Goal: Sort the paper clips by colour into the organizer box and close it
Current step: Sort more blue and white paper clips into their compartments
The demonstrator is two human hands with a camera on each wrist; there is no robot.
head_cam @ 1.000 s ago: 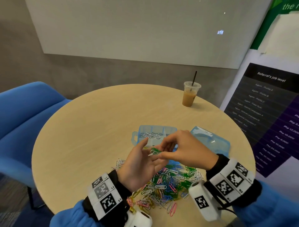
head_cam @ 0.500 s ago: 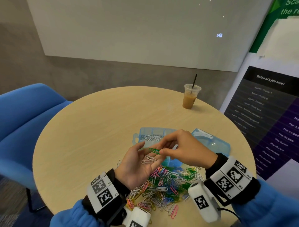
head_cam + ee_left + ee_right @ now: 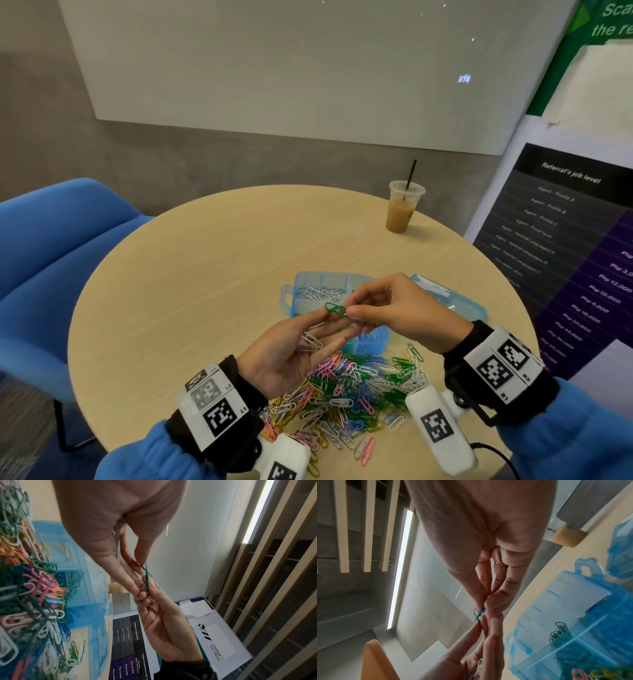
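Above the open blue organizer box [image 3: 306, 278], my right hand [image 3: 349, 306] pinches linked green paper clips [image 3: 335, 309] between thumb and forefinger. My left hand [image 3: 334, 323] lies palm up beside it. Its thumb and a finger pinch the other end of the green clips [image 3: 147, 578], seen also in the right wrist view [image 3: 477, 615]. A few white clips [image 3: 311, 342] rest in the left palm. Silver clips [image 3: 318, 293] fill a back compartment of the box. The mixed pile of coloured clips [image 3: 342, 390] lies on the table under my wrists.
The box's lid [image 3: 455, 305] lies open to the right. An iced coffee cup with a straw [image 3: 402, 212] stands at the round table's far right. A blue chair [image 3: 51, 246] is on the left, a printed poster board [image 3: 565, 246] on the right.
The left hand has turned more palm up, so the white clips in it show. The green clips have shifted slightly up and away while the right hand keeps its pinch.
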